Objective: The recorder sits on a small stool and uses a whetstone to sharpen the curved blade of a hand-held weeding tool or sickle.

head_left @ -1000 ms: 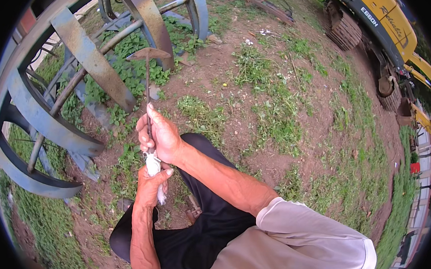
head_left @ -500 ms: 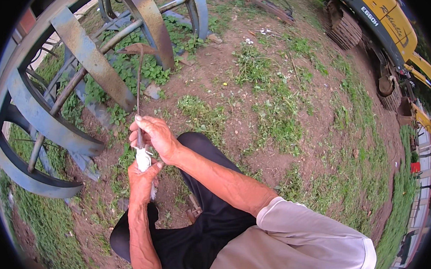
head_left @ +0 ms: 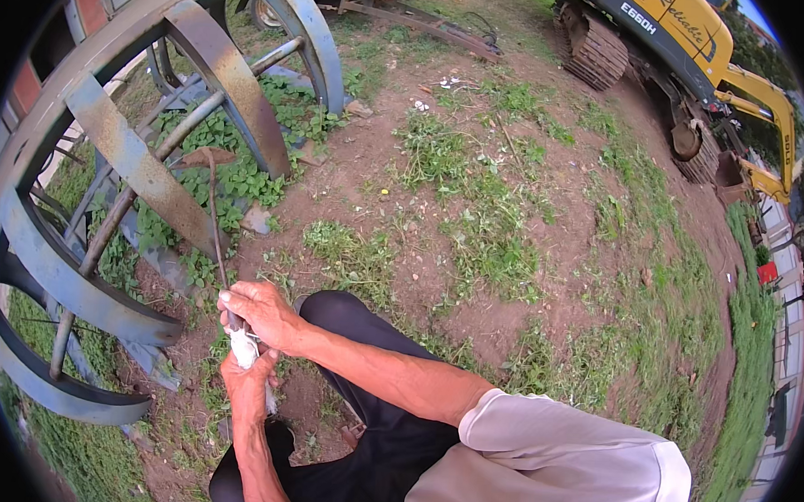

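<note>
Two-handed hold: L hand (head_left: 247, 388) is clasping white wrap (head_left: 243, 349) snugly, R hand (head_left: 267, 317) is gripping hoe-like tool (head_left: 215, 221) just above, prob. for steadying, w/ its head (head_left: 209, 157) pointing twd blue frame (head_left: 109, 122).

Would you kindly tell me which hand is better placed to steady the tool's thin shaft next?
Probably the right hand: it is at the shaft's lower end, while the left hand grips the white material below.
</note>
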The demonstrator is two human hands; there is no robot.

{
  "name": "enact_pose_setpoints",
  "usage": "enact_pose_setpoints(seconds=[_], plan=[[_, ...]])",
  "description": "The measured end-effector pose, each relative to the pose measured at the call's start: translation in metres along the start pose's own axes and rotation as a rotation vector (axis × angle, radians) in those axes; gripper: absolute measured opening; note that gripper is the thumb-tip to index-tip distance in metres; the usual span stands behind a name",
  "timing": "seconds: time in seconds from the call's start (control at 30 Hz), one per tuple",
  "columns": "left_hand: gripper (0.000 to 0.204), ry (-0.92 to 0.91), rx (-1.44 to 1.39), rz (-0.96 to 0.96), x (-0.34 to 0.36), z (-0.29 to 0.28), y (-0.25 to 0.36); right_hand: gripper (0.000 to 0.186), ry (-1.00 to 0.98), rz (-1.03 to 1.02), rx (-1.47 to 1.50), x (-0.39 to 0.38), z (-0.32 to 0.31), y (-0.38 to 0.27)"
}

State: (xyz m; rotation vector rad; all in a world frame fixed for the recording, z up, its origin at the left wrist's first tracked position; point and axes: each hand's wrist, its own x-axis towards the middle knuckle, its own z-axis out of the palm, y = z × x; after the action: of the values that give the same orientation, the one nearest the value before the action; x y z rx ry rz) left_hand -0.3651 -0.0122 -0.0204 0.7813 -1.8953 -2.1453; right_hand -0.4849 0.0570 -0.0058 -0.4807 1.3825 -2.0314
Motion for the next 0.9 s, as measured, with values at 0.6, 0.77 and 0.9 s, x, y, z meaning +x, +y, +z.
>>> enact_pose_setpoints(seconds=[0.6, 0.77, 0.9], plan=[[0.015, -0.05, -0.185, -0.038, -0.004, 0.0053, 0.0038, 0.032, -0.083, -0.04, -0.014, 0.0013, 0.0008, -0.005], [0.015, -0.023, -0.158, -0.001, -0.0041, 0.0069, 0.002, 0.03, -0.078, -0.002, 0.025, -0.0009, 0.0047, -0.0063], [0.019, -0.029, -0.117, -0.002, -0.0045, 0.006, 0.002, 0.029, -0.074, 0.031, 0.073, -0.0018, 0.007, -0.0041]])
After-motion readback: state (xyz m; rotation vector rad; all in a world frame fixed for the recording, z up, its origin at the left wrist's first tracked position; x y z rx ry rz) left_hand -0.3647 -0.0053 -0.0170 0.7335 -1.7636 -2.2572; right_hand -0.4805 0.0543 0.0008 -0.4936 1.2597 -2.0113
